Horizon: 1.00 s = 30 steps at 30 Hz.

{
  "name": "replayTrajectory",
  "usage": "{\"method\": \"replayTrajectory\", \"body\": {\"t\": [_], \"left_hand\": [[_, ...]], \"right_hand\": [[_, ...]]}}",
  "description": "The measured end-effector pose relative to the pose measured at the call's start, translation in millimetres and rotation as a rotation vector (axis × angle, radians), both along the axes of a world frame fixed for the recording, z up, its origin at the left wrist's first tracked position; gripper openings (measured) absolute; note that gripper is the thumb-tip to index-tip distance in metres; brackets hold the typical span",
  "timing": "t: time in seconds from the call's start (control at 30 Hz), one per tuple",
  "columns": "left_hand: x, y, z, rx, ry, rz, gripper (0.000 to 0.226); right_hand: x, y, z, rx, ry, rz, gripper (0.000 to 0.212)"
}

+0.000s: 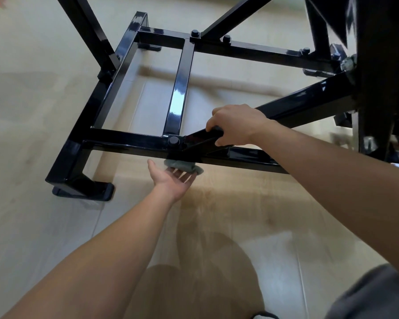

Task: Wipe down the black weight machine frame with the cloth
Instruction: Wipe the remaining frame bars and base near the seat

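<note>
A pale tiled floor (32,111) fills the view, glossy and patched with shadow. On it stands the frame (179,93), black and shiny: a rectangular base of square tubes with one centre rail running front to back, slanted struts rising from it, and a heavier upright mass at the right edge. Its near left corner sits on a flat black foot (83,192).

Two bare forearms reach in from below. The right hand (236,125) is over a slanted strut of the frame just where it meets the near crossbar, fingers curled round the tube and thumb beneath, gripping it. The left hand (173,180) lies palm up below the near crossbar, fingers straight and slightly spread, pressing the cloth (182,165) upward. The cloth is a small grey-green wad, touching the underside of that crossbar, directly beneath a round black bolt cap (173,141) at the joint. A grey garment (373,295) shows at the lower right corner.
</note>
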<state>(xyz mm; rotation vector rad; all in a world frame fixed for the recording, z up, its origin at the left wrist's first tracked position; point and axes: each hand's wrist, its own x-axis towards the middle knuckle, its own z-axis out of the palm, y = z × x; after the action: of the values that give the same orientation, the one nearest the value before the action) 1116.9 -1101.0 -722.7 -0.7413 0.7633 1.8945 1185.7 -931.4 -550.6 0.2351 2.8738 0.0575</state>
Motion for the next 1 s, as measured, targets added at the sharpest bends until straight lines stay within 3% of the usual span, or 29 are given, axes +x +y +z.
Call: {"method": "replayTrajectory", "body": {"t": [0.23, 0.7, 0.87, 1.0], "left_hand": [[38.6, 26.5, 9.7, 0.104, -0.054, -0.187, 0.097], [-14.8, -14.5, 11.3, -0.069, -0.015, 0.186, 0.08], [-33.7, -29.7, 12.8, -0.189, 0.087, 0.263, 0.051], [-45.4, -41.4, 24.3, -0.293, 0.16, 0.303, 0.04]], "right_hand": [[-0.7, 1.7, -2.7, 0.001, 0.004, 0.009, 0.033], [-1.8, 5.5, -5.5, -0.021, 0.013, -0.022, 0.034], [-5.5, 4.9, -6.8, -0.028, 0.002, -0.073, 0.041], [-8.1, 4.7, -8.0, -0.037, -0.023, -0.099, 0.042]]}}
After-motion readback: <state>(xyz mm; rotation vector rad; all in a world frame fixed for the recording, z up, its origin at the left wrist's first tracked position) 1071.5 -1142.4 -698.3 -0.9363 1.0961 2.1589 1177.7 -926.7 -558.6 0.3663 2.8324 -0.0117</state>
